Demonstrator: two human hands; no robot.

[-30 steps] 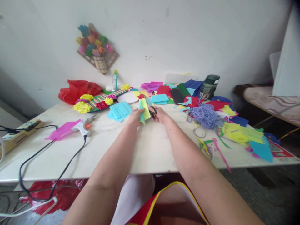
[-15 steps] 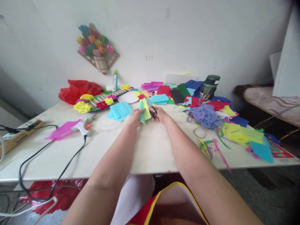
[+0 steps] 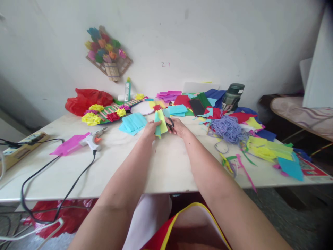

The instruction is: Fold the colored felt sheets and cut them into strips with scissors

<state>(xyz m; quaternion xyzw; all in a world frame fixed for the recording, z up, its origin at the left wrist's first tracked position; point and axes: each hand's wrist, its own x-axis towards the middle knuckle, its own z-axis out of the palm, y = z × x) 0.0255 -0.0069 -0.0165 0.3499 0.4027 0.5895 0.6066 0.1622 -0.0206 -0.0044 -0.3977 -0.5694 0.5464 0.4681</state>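
Observation:
My left hand (image 3: pixel 151 129) is closed on folded crepe paper (image 3: pixel 162 121), yellow on one side and blue-green on the other, held over the middle of the table. In my right hand (image 3: pixel 178 127) is a pair of scissors with black handles (image 3: pixel 170 124), close against the paper's right edge. The blades are mostly hidden by the paper, so I cannot tell if they are cutting. Just left of my left hand lies a stack of light blue paper (image 3: pixel 133 123). Beyond my hands are more folded blue pieces (image 3: pixel 177 110).
A glue gun (image 3: pixel 91 140) with a trailing cord rests at left, by a power strip (image 3: pixel 24 147). A tangle of purple yarn (image 3: pixel 228 128), yellow paper scraps (image 3: pixel 269 148) and a dark jar (image 3: pixel 233 97) occupy the right. A flower-decorated craft piece (image 3: pixel 111 113) sits back left.

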